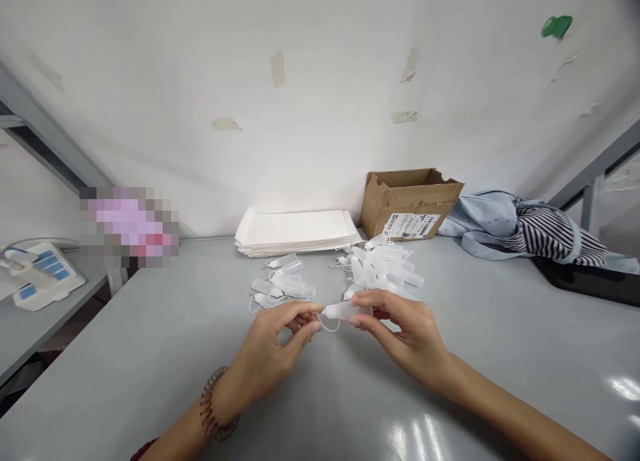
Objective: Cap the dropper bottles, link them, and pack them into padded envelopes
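Observation:
A small translucent squeeze bottle [341, 310] lies sideways between my hands, above the grey table. My right hand [407, 331] grips its body between thumb and fingers. At the nozzle end, my left hand [280, 341] pinches the tip, where a small cap on a thin looped strap seems to be; the fingers mostly hide it. Behind my right hand is a larger pile of similar bottles [383, 268]. A smaller group of bottles [287, 284] lies beyond my left hand.
A stack of white flat sheets or envelopes [300, 229] lies against the wall. Beside it stands an open cardboard box [410, 208]. Light blue and striped cloth [525, 228] rests on a black tray [590, 281] at right. A white and blue device [47, 274] sits far left.

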Action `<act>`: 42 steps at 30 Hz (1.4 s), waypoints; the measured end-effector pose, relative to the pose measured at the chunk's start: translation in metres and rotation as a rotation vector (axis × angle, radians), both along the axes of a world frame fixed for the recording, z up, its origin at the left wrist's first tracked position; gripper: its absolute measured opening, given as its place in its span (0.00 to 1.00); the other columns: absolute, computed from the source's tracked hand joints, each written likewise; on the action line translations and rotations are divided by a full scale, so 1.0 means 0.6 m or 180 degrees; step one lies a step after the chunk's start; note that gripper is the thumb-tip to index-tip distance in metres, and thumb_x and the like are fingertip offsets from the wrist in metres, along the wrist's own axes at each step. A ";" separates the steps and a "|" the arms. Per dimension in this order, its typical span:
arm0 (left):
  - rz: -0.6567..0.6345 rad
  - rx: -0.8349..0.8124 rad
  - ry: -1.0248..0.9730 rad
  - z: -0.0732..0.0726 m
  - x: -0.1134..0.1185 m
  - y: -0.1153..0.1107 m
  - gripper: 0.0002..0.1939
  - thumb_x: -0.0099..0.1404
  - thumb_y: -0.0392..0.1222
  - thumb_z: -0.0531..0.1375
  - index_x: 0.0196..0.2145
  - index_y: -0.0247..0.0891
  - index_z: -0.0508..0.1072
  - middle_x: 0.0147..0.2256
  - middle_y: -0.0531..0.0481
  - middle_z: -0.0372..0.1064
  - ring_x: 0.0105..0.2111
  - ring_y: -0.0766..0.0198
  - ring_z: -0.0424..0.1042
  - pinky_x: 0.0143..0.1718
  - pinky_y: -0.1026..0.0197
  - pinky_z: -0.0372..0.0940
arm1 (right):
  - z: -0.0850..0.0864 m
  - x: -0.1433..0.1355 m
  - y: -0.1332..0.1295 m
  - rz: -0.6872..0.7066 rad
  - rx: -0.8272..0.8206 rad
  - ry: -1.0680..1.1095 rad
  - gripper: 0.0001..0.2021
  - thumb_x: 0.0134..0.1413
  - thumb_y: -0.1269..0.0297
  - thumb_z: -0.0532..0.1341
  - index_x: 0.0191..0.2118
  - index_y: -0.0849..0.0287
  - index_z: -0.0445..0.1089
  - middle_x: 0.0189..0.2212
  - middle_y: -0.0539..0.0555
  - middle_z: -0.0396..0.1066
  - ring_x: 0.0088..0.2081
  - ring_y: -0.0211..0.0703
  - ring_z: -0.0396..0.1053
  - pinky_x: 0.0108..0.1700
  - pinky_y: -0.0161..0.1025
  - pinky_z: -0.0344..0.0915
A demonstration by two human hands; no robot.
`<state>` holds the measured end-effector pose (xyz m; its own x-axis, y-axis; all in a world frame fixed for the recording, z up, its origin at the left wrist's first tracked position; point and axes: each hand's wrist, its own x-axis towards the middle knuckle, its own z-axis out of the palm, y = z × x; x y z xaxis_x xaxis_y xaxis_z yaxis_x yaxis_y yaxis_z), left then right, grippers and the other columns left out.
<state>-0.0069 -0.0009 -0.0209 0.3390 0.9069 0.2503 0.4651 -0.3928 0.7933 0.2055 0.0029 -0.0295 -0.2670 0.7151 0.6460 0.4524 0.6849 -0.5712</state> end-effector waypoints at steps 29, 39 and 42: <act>0.0225 0.0197 -0.0209 -0.008 0.002 -0.003 0.08 0.63 0.35 0.56 0.32 0.38 0.76 0.23 0.54 0.71 0.20 0.71 0.68 0.23 0.69 0.65 | -0.024 -0.006 -0.007 0.0124 -0.0343 0.0208 0.05 0.57 0.68 0.60 0.40 0.63 0.67 0.24 0.52 0.71 0.23 0.36 0.71 0.22 0.29 0.69; 0.0173 0.0276 -0.0280 -0.006 0.005 -0.005 0.09 0.62 0.33 0.56 0.31 0.37 0.76 0.21 0.54 0.71 0.18 0.71 0.67 0.23 0.69 0.65 | -0.025 -0.011 -0.011 0.0079 -0.0185 0.0240 0.04 0.58 0.69 0.58 0.39 0.60 0.67 0.26 0.52 0.73 0.23 0.35 0.72 0.24 0.30 0.70; 0.0158 0.0228 -0.0255 -0.006 0.005 -0.006 0.09 0.63 0.34 0.56 0.32 0.38 0.77 0.21 0.54 0.71 0.18 0.71 0.67 0.23 0.68 0.65 | -0.022 -0.009 -0.011 0.0082 -0.0228 0.0221 0.04 0.58 0.68 0.58 0.39 0.59 0.67 0.26 0.51 0.73 0.23 0.35 0.73 0.24 0.30 0.70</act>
